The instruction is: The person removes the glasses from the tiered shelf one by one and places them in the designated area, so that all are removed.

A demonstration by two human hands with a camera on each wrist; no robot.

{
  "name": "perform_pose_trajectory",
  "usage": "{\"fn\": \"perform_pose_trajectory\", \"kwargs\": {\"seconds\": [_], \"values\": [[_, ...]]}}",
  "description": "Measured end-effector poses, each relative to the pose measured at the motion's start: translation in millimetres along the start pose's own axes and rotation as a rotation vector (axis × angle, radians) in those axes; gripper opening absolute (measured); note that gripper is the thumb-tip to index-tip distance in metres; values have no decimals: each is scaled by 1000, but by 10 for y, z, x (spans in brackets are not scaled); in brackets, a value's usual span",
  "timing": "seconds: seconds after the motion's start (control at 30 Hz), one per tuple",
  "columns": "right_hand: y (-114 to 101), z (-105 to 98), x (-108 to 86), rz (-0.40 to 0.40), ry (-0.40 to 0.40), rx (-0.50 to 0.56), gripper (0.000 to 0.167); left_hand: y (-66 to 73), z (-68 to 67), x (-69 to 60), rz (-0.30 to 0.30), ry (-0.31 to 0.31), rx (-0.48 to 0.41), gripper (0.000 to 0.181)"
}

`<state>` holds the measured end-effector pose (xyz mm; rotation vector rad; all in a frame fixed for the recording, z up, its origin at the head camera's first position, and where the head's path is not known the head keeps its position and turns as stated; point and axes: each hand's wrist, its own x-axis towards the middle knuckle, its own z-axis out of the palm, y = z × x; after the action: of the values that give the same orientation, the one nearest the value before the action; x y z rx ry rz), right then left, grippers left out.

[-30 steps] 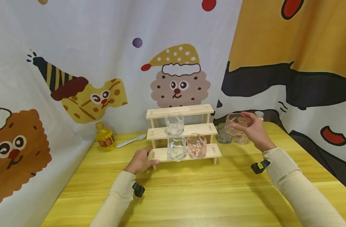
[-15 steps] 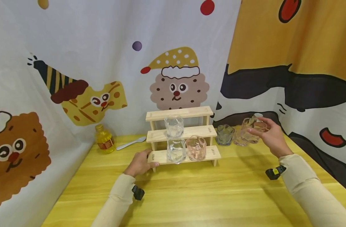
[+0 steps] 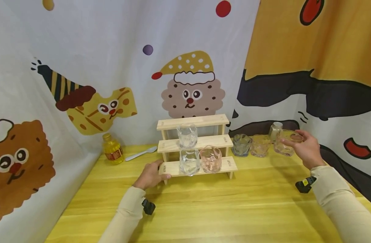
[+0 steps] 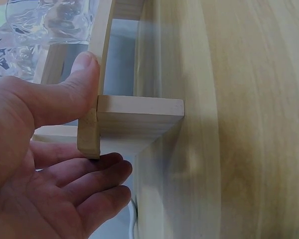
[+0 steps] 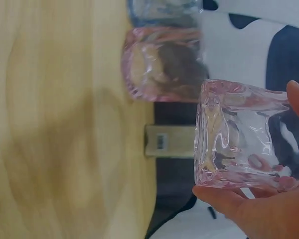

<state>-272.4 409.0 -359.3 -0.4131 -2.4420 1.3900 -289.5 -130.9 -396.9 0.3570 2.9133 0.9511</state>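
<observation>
At the right of the head view, the right hand (image 3: 308,148) grasps a pale pink glass tumbler (image 3: 284,143) between thumb and fingers; the left hand (image 3: 149,173) pinches the lower left end of the wooden stepped rack (image 3: 173,167). Handling it well probably calls for a level tumbler, a light grip on slippery glass, and room from the jar (image 3: 275,132) and neighbouring pinkish tumbler (image 3: 260,146). The jar's contents are unclear; the right wrist view crops the bluish tumbler (image 5: 164,11) at its top edge.
</observation>
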Motion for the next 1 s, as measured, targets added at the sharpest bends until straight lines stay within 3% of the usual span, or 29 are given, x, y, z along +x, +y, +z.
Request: {"fn": "perform_pose_trajectory", "kwargs": {"seconds": [0.27, 0.6, 1.0], "values": [[162, 101, 126, 87, 23, -60, 97, -30, 25, 6, 12, 1, -4, 57], [261, 224, 266, 209, 103, 51, 97, 4, -2, -9, 32, 12, 18, 58], [424, 331, 371, 224, 119, 81, 94, -5, 7, -7, 24, 10, 17, 57]]}}
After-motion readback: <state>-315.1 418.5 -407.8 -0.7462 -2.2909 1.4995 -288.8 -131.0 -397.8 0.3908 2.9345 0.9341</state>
